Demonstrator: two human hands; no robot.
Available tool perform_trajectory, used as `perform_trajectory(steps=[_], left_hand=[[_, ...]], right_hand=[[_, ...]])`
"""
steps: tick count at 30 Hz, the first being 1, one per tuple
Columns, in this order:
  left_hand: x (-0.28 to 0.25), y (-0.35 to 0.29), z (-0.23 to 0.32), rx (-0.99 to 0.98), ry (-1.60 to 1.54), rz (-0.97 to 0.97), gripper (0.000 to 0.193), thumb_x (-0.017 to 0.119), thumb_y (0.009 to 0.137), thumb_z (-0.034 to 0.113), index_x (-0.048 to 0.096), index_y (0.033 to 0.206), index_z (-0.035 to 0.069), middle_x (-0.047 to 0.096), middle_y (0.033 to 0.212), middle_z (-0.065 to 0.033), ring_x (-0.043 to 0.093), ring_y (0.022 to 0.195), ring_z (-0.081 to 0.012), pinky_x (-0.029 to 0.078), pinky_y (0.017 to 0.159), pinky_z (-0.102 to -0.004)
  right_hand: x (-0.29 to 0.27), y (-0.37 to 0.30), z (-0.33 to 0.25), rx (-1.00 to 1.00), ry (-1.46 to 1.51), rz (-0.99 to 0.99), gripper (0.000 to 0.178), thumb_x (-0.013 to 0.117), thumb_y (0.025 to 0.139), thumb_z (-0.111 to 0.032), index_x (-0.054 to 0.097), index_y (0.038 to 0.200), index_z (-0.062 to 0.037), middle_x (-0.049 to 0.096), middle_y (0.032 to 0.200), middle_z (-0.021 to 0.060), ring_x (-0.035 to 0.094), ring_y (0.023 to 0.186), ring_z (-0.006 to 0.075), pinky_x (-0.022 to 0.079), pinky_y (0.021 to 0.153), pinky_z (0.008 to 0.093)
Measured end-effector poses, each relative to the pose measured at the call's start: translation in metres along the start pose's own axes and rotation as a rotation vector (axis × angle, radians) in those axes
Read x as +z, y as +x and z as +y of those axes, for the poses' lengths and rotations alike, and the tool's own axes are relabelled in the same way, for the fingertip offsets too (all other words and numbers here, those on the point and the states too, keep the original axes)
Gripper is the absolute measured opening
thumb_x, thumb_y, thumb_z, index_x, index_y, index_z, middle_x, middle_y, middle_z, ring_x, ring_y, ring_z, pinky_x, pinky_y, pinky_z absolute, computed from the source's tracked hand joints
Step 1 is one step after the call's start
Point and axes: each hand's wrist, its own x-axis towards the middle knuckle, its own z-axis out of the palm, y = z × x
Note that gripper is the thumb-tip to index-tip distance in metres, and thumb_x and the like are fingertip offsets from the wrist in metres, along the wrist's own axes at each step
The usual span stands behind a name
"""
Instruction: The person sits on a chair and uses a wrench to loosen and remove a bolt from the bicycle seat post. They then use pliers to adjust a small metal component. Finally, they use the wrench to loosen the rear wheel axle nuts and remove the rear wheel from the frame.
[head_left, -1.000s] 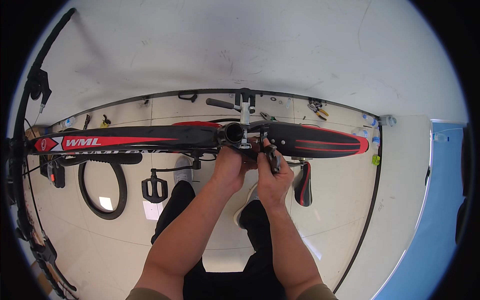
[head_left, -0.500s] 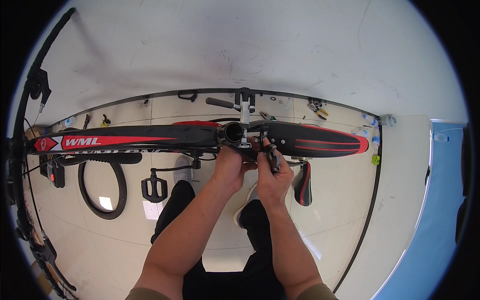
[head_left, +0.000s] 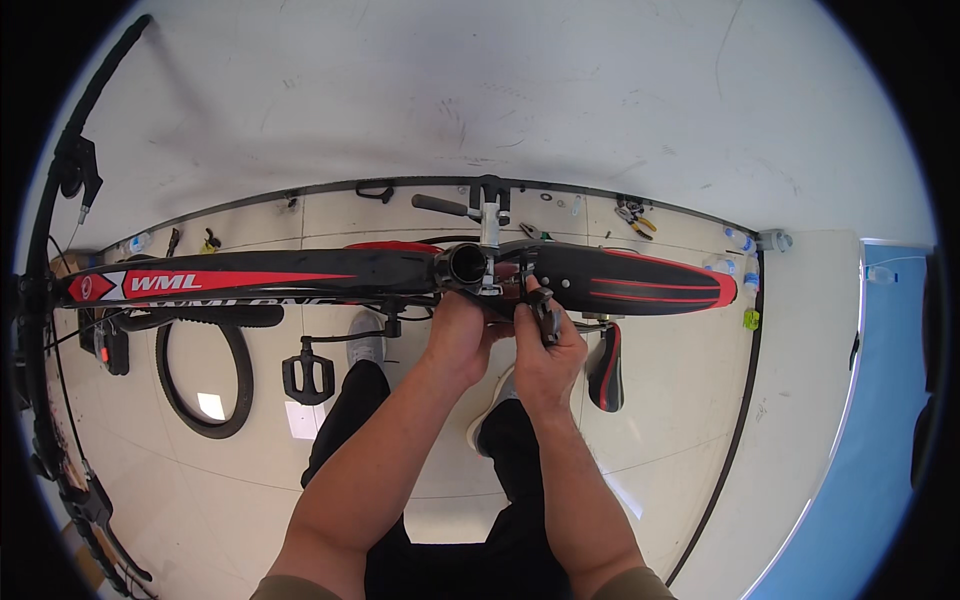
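In the head view, apparently adjusting a dark part (head_left: 548,322) just off the 4 o'clock side of the tube (head_left: 466,267); next, seemingly calling for steady bracing and small finger movements. Pinching that part in the right grip (head_left: 553,362), nearly closed, and tucking the left grip (head_left: 463,338) in at the tube's 6 o'clock, too hidden to tell its closure or contents. By long axis, set roughly 11 to 5 o'clock, across the bike (head_left: 380,270).

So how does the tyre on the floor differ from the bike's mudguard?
The tyre is an open ring; the mudguard a long strip. The tyre looks plain black; the mudguard has red stripes. The tyre lies on the floor; the mudguard extends from the bike. Both are mainly black.
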Motion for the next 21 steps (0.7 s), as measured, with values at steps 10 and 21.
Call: perform_trajectory(steps=[10,21], left_hand=[[-0.002,0.002,-0.003,0.016,-0.051,-0.024,0.038,0.048,0.105,0.036,0.066,0.101,0.004,0.067,0.097,-0.009,0.063,0.09,-0.0209,0.05,0.082,-0.0361],[0.0,-0.001,-0.004,0.065,-0.019,-0.035,0.038,0.045,0.105,0.037,0.066,0.102,0.005,0.067,0.093,-0.0059,0.061,0.092,-0.0189,0.049,0.082,-0.0346]], right_hand=[[-0.004,0.001,0.009,-0.016,-0.058,0.001,0.033,0.064,0.095,-0.004,0.067,0.128,-0.0017,0.071,0.1,0.0,0.055,0.081,0.003,0.048,0.071,0.0193],[-0.005,0.001,0.011,-0.027,-0.073,-0.005,0.033,0.063,0.095,-0.002,0.066,0.128,-0.0006,0.07,0.099,0.0003,0.055,0.079,0.003,0.047,0.069,0.0189]])
